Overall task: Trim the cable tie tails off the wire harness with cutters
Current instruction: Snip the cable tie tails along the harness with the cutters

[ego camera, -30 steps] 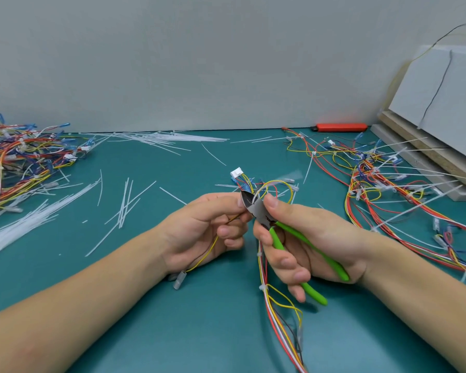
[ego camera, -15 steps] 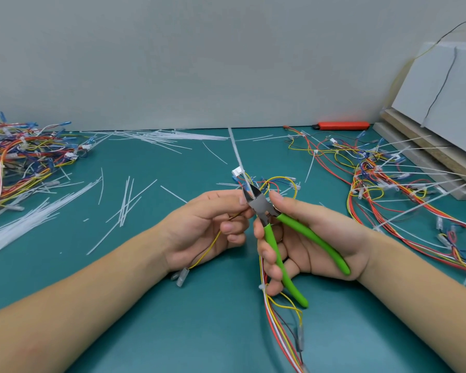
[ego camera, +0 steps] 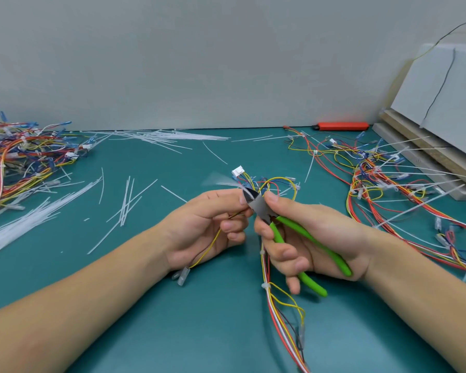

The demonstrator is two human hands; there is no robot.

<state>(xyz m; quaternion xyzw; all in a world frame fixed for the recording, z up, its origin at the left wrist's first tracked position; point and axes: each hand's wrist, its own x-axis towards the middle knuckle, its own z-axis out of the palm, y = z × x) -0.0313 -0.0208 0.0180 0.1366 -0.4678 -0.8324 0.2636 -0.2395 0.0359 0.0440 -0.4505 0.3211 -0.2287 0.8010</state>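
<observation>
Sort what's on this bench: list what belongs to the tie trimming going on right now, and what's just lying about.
In use:
left hand holding the wire harness
right hand gripping the green-handled cutters

Lying about:
cut tie tails
left harness pile
right harness pile
orange tool
boards

The right hand (ego camera: 311,238) has squeezed the cutters (ego camera: 276,224) shut; the upright tail (ego camera: 218,179) is now a blur, seemingly cut free.
</observation>
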